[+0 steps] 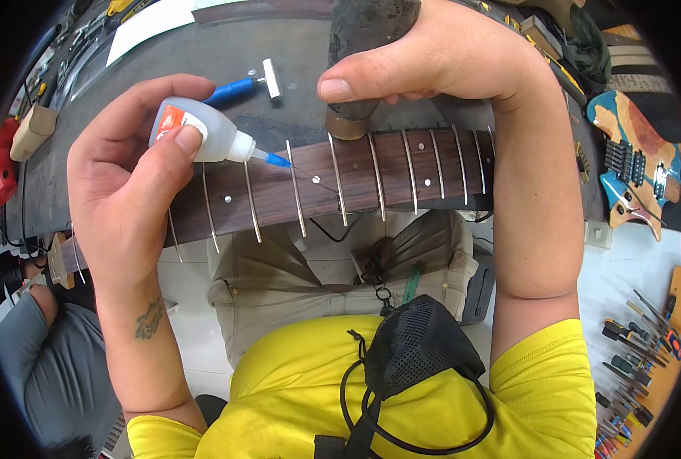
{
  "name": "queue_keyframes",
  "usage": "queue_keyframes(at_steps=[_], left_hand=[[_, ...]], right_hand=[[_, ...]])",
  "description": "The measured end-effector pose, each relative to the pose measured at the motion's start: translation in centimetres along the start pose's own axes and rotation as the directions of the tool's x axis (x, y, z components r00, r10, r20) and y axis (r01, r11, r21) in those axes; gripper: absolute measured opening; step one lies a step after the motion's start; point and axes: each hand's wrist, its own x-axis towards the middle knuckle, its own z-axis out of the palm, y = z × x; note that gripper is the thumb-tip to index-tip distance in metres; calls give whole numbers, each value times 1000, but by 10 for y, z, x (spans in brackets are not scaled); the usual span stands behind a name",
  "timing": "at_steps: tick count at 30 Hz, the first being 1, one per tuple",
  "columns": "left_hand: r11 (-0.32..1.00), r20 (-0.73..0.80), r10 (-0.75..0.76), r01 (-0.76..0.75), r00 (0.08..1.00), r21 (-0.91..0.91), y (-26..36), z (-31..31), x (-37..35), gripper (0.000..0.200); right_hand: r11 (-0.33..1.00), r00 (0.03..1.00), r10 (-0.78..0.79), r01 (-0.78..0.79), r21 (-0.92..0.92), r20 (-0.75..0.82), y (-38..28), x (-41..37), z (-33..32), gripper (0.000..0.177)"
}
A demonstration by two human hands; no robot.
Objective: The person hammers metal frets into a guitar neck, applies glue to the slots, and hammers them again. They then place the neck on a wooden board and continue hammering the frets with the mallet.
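Note:
My left hand point(130, 172) is closed round a small translucent glue bottle point(219, 138) with an orange-and-white label. The bottle is tilted, and its thin blue tip point(276, 160) meets a fret wire on a dark wooden guitar fretboard point(272, 195). Fret wires cross the board, with pale round inlay dots between some of them. My right hand point(432, 57) grips a dark, worn cylindrical block point(367, 30) with a brass-coloured end. That end rests on the fretboard's upper edge, right of the glue tip. Some of my right fingers are hidden behind the block.
On the dark bench point(302, 84) lies a small blue-handled hammer point(270, 79), behind the bottle. A colourful electric guitar body point(631, 164) stands at the right, above a rack of hand tools point(635, 359). Another person's leg point(57, 359) shows at the lower left.

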Motion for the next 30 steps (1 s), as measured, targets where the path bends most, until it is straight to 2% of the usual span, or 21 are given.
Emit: queue_keyframes(at_steps=[1,2,4,5,7,8,10,14,16,17,19,20,22,26,28,29,30], left_hand=[[1000,2,1,-1,1000,3,0,0,0,40],[1000,-1,-7,7,1000,-4,1,0,0,40],[1000,-2,-16,16,1000,-4,3,1,0,40],[999,-25,-11,10,1000,-42,4,4,0,36],[997,-46,-5,1,999,-74,6,7,1,32],[997,-58,-19,14,998,-76,6,7,1,32],[997,-69,-30,25,997,-75,6,7,1,32],[995,-90,-25,16,996,-96,3,7,2,32],[995,-101,-21,11,995,-101,2,7,3,32],[995,-100,-19,9,995,-104,2,7,3,32],[994,-97,-16,5,995,-106,2,7,3,33],[995,-104,-17,6,994,-103,2,7,4,33],[995,-112,-18,7,993,-98,2,7,4,33],[995,-134,-23,10,991,-102,0,7,5,33],[994,-145,-24,8,989,-108,-1,8,5,33],[994,-147,-21,5,989,-106,-1,7,5,33],[995,-148,-18,2,989,-104,-1,7,6,33]], right_hand=[[993,995,-46,37,-113,-84,-2,-3,6,55],[993,995,-50,41,-112,-86,-3,0,4,55],[996,995,83,-82,25,-54,-4,7,-1,55],[997,995,78,-76,28,-56,-5,4,-1,55],[987,996,-3,-10,-157,-84,-7,-6,3,55],[988,996,-7,-7,-155,-87,-9,-8,6,55],[951,985,-17,-38,-305,-173,-12,-11,10,57],[979,993,-25,1,-204,-113,-6,-7,0,58],[982,999,-34,39,-184,29,-7,-9,-10,58],[982,999,-35,40,-183,27,-9,-6,-16,58],[997,987,54,-45,-65,152,-13,0,-25,56],[997,987,53,-44,-64,151,-11,-2,-20,56],[981,997,-71,67,-180,-20,-5,-7,-6,55],[978,992,-109,97,-183,-56,-4,-6,-6,55],[965,993,-92,108,-239,79,-6,-7,-16,58],[965,993,-94,110,-238,78,-2,-8,-11,58],[949,981,-194,182,-257,-22,4,-10,-2,56]])
